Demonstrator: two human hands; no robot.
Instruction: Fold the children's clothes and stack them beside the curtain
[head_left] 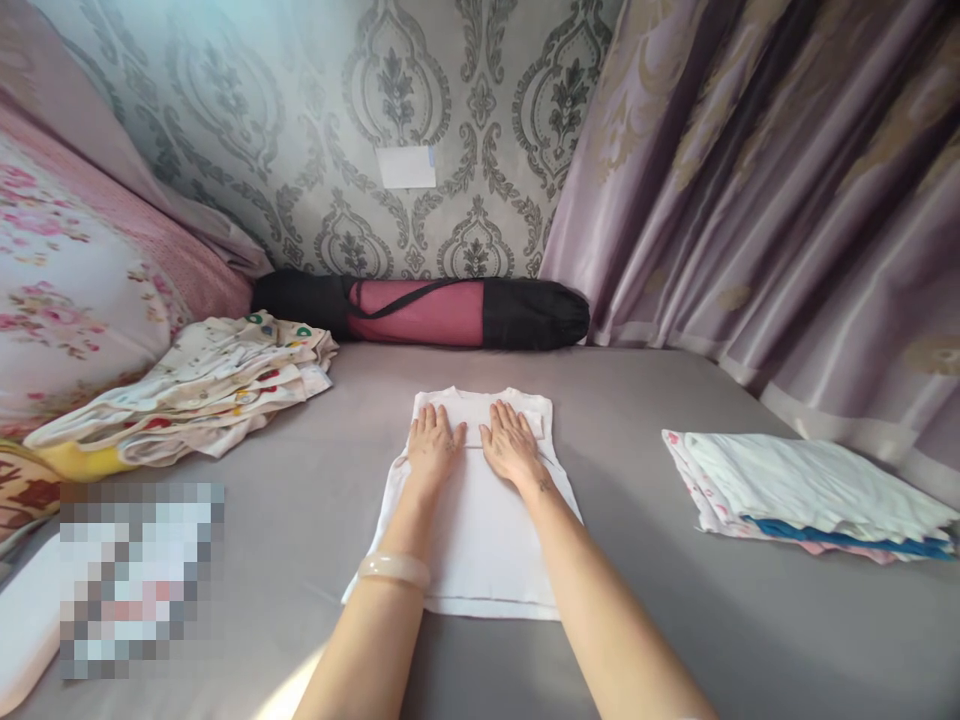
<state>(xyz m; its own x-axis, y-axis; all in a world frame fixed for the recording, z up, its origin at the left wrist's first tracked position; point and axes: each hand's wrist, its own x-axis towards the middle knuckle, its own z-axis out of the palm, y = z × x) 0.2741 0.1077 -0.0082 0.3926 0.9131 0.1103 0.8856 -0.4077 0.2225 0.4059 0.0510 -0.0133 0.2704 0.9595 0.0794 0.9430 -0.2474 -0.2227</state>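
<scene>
A white shirt (491, 540) lies spread on the grey bed sheet (622, 400), its neckline at the far end and its hem toward me. Near the top, the sleeves appear folded in across it. My left hand (435, 443) rests flat on the upper left part, fingers stretched out and pointing away from me. On the upper right part lies my right hand (511, 443), palm down with fingers extended. Both hands press on the cloth without gripping it. My forearms cover parts of the shirt's sides.
Patterned clothes (225, 385) are stacked at the left, beside a floral cushion (75, 270). At the right lies a pile of folded clothes (810, 485). A black and pink roll bag (420, 312) runs along the wall, with curtains (720, 200) to the right. A blurred patch (142, 580) hides something at lower left.
</scene>
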